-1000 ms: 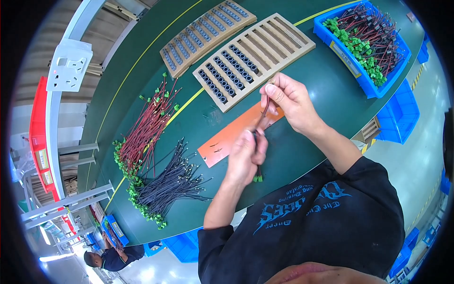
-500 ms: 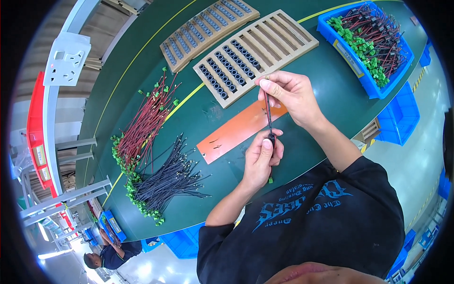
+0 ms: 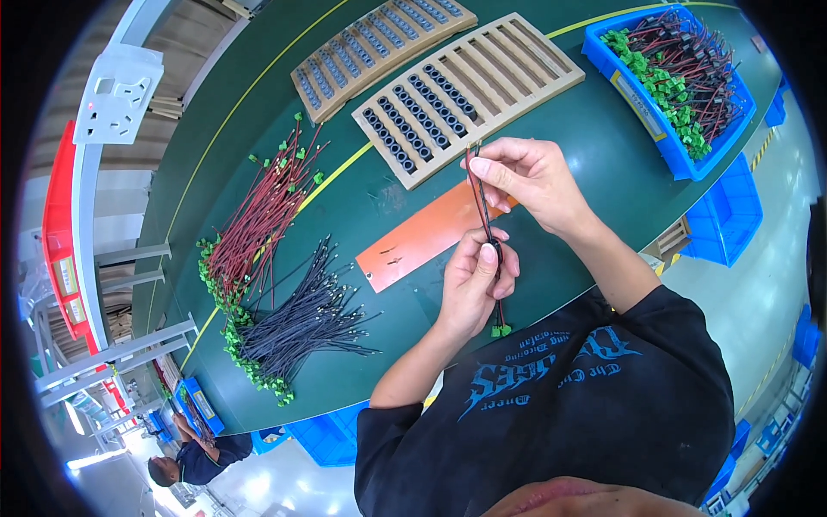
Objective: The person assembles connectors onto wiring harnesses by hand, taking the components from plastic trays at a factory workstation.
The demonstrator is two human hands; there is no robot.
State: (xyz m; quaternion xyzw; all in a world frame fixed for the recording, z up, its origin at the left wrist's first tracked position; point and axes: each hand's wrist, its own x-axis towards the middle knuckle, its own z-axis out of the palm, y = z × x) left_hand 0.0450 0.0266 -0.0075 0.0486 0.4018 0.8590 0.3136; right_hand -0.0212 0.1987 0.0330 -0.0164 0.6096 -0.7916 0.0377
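Note:
My left hand (image 3: 475, 283) is closed around a small black ring-like part (image 3: 497, 247). A red and a black wire (image 3: 482, 203) run up out of it, and below the hand hangs a green connector (image 3: 501, 330). My right hand (image 3: 532, 183) pinches the upper part of these wires between thumb and fingers, their bare ends just showing above. Beneath both hands lies an orange strip (image 3: 405, 246). A wooden tray (image 3: 525, 102) just beyond holds rows of black rings (image 3: 413, 121) on its left side, with bare slots on its right.
To the left lie a bundle of red wires (image 3: 263, 220) and a bundle of black wires (image 3: 301, 323), both with green connectors. Another wooden tray (image 3: 366, 73) with grey parts stands behind. At far right sits a blue bin (image 3: 663, 151) of wired parts. A co-worker (image 3: 202, 457) is at lower left.
The wires now stand further out of the black ring, with red and black strands spread apart. The green connector has come up into clearer view below my left hand.

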